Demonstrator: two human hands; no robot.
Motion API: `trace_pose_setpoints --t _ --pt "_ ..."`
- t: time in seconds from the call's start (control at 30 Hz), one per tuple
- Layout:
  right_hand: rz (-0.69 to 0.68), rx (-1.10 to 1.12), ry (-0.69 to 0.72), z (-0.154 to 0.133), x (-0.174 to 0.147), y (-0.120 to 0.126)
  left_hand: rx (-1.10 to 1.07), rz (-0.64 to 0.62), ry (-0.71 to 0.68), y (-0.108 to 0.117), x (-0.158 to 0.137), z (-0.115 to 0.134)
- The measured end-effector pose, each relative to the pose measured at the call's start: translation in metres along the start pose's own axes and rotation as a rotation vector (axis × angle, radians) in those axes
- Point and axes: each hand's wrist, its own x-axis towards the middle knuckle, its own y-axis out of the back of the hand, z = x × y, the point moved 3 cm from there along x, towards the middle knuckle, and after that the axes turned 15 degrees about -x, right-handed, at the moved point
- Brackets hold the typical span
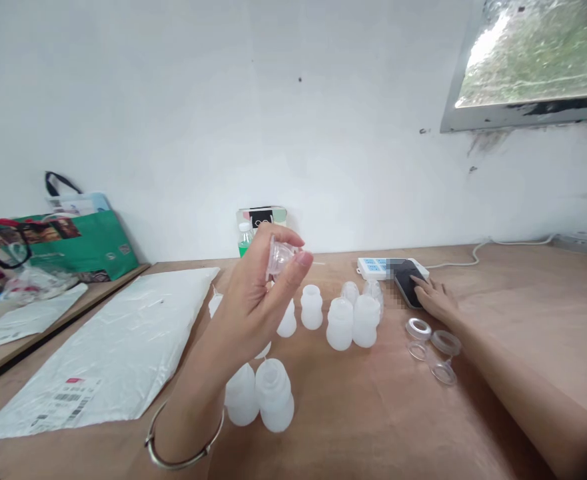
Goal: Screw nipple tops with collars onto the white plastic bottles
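My left hand (pixel 253 300) is raised over the table, thumb and fingers closed around a small clear plastic piece with a flared rim (pixel 281 257). Behind and below that hand stand several small frosted white bottles (pixel 312 308), some partly hidden by it. Two more frosted bottles (pixel 274 395) stand nearer to me beside my forearm. My right hand (pixel 436 297) reaches to the far right, fingers stretched out and touching the dark screen of a phone (pixel 407 283). Clear domed caps (pixel 350 293) are behind the middle bottles. Clear plastic rings (pixel 418 329) lie near my right forearm.
A white power strip (pixel 373 268) with a cable sits behind the phone. To the left lie a large white plastic mailer (pixel 123 347) and a green bag (pixel 93 247). A bottle with green liquid (pixel 244 240) and a box (pixel 279 217) stand by the wall.
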Motion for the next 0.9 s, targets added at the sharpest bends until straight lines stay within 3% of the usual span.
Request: trace_pose_setpoints --t 0.2,0.3,0.4,0.5,0.6,0.67,0.73,0.8,0.9 --pt "0.089 0.294 -0.034 0.009 0.003 -0.004 0.042 0.006 0.025 0.002 0.001 -0.003" --pt "0.225 0.451 -0.042 0.0 0.004 0.017 0.055 0.011 0.02 0.003 0.001 -0.001" --pt "0.383 0.593 -0.013 -0.03 -0.005 0.057 0.092 -0.014 0.05 0.004 0.0 0.0" --pt "0.411 0.705 0.189 -0.083 -0.035 0.108 0.196 -0.104 0.12 0.002 0.0 0.0" --pt "0.378 0.736 0.453 -0.138 -0.083 0.157 0.324 -0.286 0.231 -0.003 -0.002 0.0" --pt "0.37 0.722 0.826 -0.169 -0.12 0.183 0.336 -0.368 0.298 -0.005 -0.003 0.001" --pt "0.328 0.708 1.014 -0.187 -0.146 0.197 0.293 -0.37 0.335 -0.005 -0.003 0.001" --pt "0.272 0.723 1.053 -0.196 -0.158 0.201 0.219 -0.342 0.355 -0.004 -0.003 0.001" --pt "0.219 0.803 0.967 -0.2 -0.161 0.196 0.15 -0.313 0.362 -0.005 -0.004 -0.001"
